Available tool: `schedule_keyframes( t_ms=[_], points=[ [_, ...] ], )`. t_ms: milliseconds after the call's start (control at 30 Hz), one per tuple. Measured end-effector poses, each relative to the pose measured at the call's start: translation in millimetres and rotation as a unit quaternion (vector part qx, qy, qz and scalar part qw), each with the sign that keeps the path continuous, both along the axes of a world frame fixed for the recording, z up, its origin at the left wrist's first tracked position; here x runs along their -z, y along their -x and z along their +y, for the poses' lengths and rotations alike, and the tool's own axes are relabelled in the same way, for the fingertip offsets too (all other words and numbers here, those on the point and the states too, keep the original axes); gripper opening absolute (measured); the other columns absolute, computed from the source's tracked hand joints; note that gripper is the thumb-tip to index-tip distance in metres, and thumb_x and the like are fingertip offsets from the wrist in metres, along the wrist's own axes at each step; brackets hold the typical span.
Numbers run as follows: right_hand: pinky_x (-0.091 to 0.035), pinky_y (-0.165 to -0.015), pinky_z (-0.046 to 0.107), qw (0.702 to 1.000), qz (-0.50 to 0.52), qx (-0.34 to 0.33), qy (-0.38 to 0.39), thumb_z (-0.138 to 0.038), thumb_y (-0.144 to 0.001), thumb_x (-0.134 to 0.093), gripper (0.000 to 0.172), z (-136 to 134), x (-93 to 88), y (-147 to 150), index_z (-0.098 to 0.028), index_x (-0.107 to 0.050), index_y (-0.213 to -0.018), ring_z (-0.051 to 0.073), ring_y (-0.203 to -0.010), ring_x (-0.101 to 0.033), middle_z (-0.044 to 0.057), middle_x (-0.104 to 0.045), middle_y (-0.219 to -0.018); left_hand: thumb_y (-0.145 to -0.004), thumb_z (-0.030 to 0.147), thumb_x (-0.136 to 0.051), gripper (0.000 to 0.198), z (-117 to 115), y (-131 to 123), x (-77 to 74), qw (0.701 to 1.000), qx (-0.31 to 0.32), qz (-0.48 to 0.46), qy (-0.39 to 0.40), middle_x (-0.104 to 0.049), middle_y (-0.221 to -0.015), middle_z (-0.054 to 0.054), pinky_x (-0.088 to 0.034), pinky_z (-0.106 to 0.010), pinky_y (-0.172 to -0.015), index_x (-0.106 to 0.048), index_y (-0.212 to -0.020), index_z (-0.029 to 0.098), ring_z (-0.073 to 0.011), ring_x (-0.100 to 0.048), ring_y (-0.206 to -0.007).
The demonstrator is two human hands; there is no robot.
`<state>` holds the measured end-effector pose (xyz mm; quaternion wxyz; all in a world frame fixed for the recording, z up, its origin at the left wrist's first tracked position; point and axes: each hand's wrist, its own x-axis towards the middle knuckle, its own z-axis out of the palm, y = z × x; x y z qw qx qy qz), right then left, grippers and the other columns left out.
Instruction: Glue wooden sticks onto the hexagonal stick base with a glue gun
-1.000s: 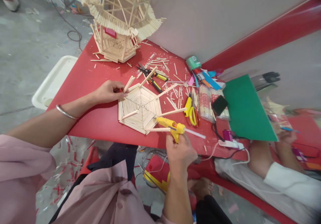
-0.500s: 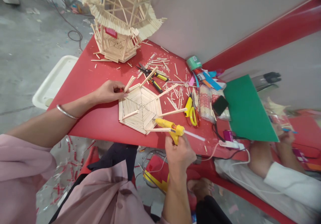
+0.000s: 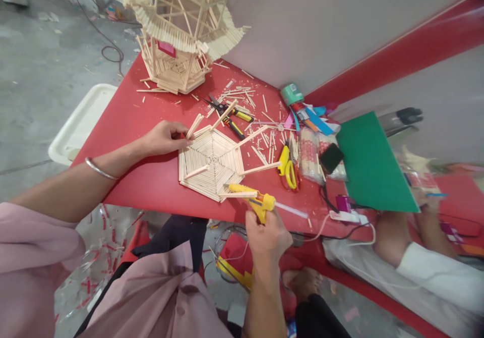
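Observation:
An octagonal base of pale wooden sticks [image 3: 204,151] lies flat on the red table, with several stick posts rising from its corners. My left hand [image 3: 172,137] rests at its far-left corner, fingers pinched round the foot of a short wooden post [image 3: 194,125]. Yellow and low over the near-right edge is a glue gun [image 3: 268,202], gripped in my right hand [image 3: 268,234]. Its nozzle points left, close to the foot of the near post [image 3: 238,194], which crosses in front of the barrel. A clear glue stick [image 3: 291,210] juts from its rear.
A tiered stick pavilion [image 3: 177,40] stands at the back left. Black-and-yellow pliers [image 3: 234,116], yellow scissors [image 3: 289,169] and loose stick pieces lie beyond the base. Further right are bagged sticks [image 3: 310,156], a green board [image 3: 374,164], a power strip [image 3: 350,217] and another person's arm [image 3: 393,239].
My right hand has shifted the glue gun slightly left and down, bringing its nozzle behind the near post. My left hand stays at the far-left post.

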<state>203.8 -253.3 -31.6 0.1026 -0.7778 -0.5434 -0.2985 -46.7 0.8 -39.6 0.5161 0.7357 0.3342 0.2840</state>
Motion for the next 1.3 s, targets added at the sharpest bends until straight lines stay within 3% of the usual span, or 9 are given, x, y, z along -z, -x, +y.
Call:
schedule_keyframes(
  t_ms=[367, 833, 1000, 1300],
  points=[
    [-0.027, -0.051, 0.025, 0.999, -0.023, 0.031, -0.018, -0.026, -0.081, -0.056, 0.017, 10, 1.4, -10, -0.018, -0.066, -0.071, 0.013, -0.050, -0.044, 0.002, -0.059, -0.059, -0.076, 0.037, -0.076, 0.030, 2, 0, 1.6, 1.000, 0.003, -0.003, -0.009, -0.068, -0.071, -0.004, -0.043, -0.024, -0.055, -0.076, -0.090, 0.011, -0.0119, -0.058, -0.060],
    [-0.032, -0.051, 0.022, 0.998, -0.043, -0.018, -0.031, -0.020, -0.078, -0.060, 0.013, 3, -3.2, -1, -0.019, -0.062, -0.065, 0.011, -0.049, -0.044, -0.002, -0.054, -0.055, -0.078, 0.037, -0.074, 0.030, 2, 0, 2.3, 1.000, 0.003, 0.007, -0.017, -0.071, -0.076, -0.006, -0.047, -0.024, -0.059, -0.076, -0.092, 0.011, -0.0134, -0.061, -0.064],
    [-0.033, -0.051, 0.023, 0.998, -0.043, -0.032, -0.033, -0.020, -0.078, -0.059, 0.010, 4, -4.7, 0, -0.018, -0.066, -0.072, 0.012, -0.048, -0.046, -0.002, -0.055, -0.054, -0.078, 0.036, -0.074, 0.028, 2, 0, 2.2, 1.000, 0.001, 0.006, -0.015, -0.070, -0.073, -0.005, -0.047, -0.025, -0.058, -0.076, -0.092, 0.011, -0.0135, -0.061, -0.064],
    [-0.029, -0.050, 0.024, 0.997, -0.063, -0.003, -0.044, -0.021, -0.078, -0.058, 0.013, 9, 1.3, -6, -0.018, -0.065, -0.068, 0.012, -0.048, -0.044, -0.001, -0.055, -0.054, -0.078, 0.036, -0.075, 0.029, 2, 0, 3.1, 1.000, 0.004, -0.001, -0.017, -0.070, -0.072, -0.005, -0.047, -0.023, -0.057, -0.076, -0.092, 0.011, -0.0134, -0.062, -0.064]
  ],
)
